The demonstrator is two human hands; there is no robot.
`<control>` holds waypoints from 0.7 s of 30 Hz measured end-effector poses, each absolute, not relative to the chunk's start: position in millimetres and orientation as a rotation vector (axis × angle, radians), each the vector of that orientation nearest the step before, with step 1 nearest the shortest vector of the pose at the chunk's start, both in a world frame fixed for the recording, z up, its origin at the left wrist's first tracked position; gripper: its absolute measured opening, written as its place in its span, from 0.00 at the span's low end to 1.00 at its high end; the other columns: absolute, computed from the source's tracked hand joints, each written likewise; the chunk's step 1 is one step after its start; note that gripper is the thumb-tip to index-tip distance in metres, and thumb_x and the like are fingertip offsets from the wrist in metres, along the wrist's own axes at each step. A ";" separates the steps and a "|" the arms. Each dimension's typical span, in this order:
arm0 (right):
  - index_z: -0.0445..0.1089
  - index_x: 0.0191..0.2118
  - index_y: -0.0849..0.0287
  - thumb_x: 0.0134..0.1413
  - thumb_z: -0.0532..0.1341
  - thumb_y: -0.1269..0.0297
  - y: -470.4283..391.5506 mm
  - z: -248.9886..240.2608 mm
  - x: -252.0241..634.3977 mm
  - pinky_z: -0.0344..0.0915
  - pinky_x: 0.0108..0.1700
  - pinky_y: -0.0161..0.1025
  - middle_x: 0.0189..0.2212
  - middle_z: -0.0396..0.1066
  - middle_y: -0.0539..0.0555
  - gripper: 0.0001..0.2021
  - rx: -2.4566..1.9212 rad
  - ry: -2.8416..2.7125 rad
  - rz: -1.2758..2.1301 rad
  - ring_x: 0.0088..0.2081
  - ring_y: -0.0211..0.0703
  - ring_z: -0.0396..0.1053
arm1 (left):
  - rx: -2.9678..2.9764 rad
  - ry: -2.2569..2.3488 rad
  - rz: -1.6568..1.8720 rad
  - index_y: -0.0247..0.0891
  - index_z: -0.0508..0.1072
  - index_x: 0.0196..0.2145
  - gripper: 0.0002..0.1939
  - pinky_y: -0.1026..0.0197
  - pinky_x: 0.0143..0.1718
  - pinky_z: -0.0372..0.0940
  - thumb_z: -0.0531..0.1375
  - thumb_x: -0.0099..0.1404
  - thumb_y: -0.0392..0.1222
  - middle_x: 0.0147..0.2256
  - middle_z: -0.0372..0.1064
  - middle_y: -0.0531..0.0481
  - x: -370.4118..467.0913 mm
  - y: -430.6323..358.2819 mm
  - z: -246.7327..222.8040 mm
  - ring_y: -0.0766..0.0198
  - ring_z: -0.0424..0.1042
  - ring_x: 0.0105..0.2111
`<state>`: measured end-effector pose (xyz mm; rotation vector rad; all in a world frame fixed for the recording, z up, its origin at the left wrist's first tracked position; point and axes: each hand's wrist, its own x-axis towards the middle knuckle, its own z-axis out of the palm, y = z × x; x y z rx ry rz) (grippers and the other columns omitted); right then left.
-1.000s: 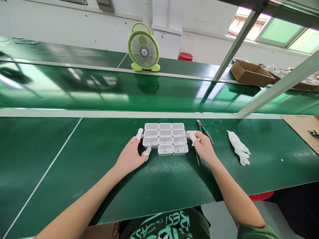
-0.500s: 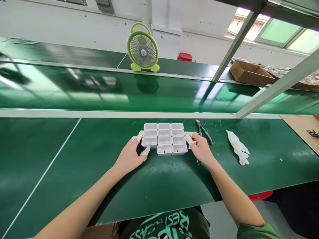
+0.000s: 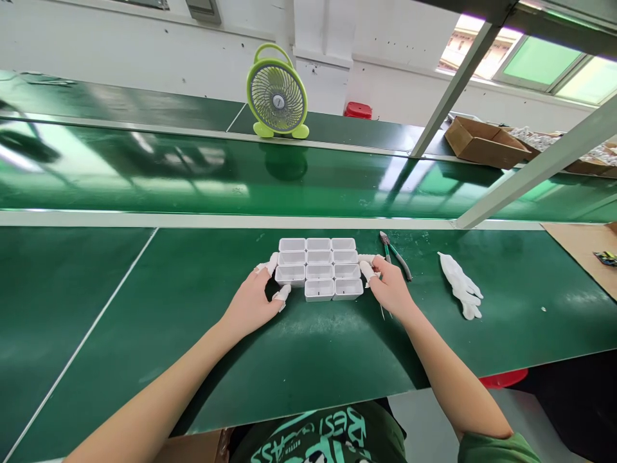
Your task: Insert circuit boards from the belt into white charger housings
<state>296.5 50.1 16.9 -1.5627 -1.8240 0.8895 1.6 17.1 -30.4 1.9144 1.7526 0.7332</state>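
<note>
Several small white rectangular trays [image 3: 319, 272] stand packed together in rows on the green table, the front row lacking one at its left end. At the left side of the block is my left hand [image 3: 251, 299], thumb and fingers apart, white covers on the fingertips, fingers against the trays' edge. My right hand [image 3: 389, 287], also with white fingertip covers, rests at the right side of the block, its fingers bent near the edge trays. Thin metal tips, perhaps of tweezers, show below the right hand; whether it holds them is unclear.
Green-handled cutters [image 3: 396, 256] lie behind my right hand. A white glove [image 3: 460, 286] is farther right, near a cardboard sheet [image 3: 585, 251]. A raised green ledge behind carries a green fan [image 3: 277, 96] and an open cardboard box [image 3: 486, 141]. A metal post slants at the right.
</note>
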 end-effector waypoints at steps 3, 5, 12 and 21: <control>0.76 0.45 0.59 0.58 0.54 0.59 49.7 17.5 296.1 0.62 0.37 0.41 0.34 0.74 0.55 0.17 -1.558 -1.827 0.895 0.34 0.45 0.66 | 1.914 1.758 0.707 0.38 0.69 0.56 0.27 0.49 0.50 0.68 0.54 0.62 0.51 0.44 0.74 0.43 1.5 17.0 -29.2 0.49 0.69 0.48; 0.76 0.43 0.59 0.58 0.54 0.60 49.6 17.4 296.1 0.63 0.36 0.40 0.34 0.74 0.55 0.16 -1.562 -1.831 0.890 0.34 0.45 0.66 | 1.915 1.775 0.696 0.38 0.70 0.53 0.25 0.48 0.49 0.69 0.55 0.61 0.52 0.42 0.74 0.43 1.1 17.3 -28.9 0.48 0.70 0.47; 0.75 0.40 0.58 0.58 0.54 0.60 49.2 16.2 296.2 0.61 0.35 0.40 0.34 0.74 0.55 0.14 -1.588 -1.819 0.895 0.33 0.45 0.66 | 1.913 1.796 0.657 0.38 0.69 0.57 0.28 0.47 0.52 0.68 0.54 0.63 0.53 0.49 0.74 0.41 0.9 16.4 -28.1 0.46 0.69 0.52; 0.60 0.23 0.55 0.54 0.54 0.64 47.8 20.4 303.0 0.50 0.29 0.39 0.20 0.61 0.50 0.10 -1.716 -1.859 0.718 0.24 0.41 0.55 | 2.022 1.931 0.798 0.37 0.70 0.51 0.28 0.49 0.47 0.69 0.59 0.59 0.58 0.42 0.76 0.42 3.0 13.9 -15.0 0.47 0.74 0.44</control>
